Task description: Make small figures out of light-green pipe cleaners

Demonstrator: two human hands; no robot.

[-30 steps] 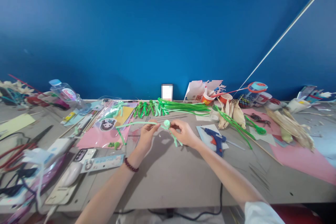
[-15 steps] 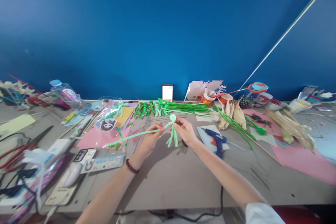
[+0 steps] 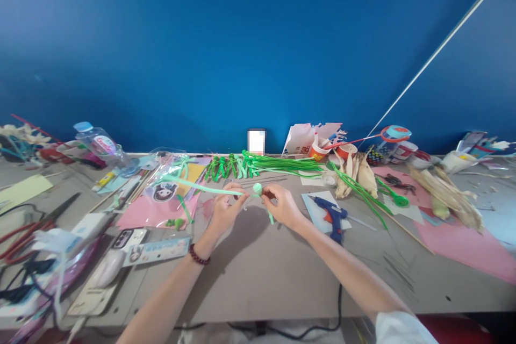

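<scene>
My left hand (image 3: 226, 207) pinches a long pale green fuzzy stem (image 3: 201, 188), whose free end reaches left over the plastic bag. Close by, my right hand (image 3: 281, 204) grips a small pale green figure (image 3: 257, 188) made of the same stem. Its round head shows between my hands, and one limb hangs below my right fingers; the rest is hidden. Behind my hands lie several small green twisted figures (image 3: 222, 167) and a bundle of green stems (image 3: 282, 164).
A blue glue gun (image 3: 336, 217) lies right of my right hand, on white paper. Corn husks (image 3: 366, 177) and pink paper are farther right. At left are a plastic bag (image 3: 165, 172), a phone (image 3: 92, 287), scissors and a bottle (image 3: 102, 142).
The figure has turned, so its spread legs no longer show. The long stem's free end has swung up and away from me. My left hand has shifted slightly left.
</scene>
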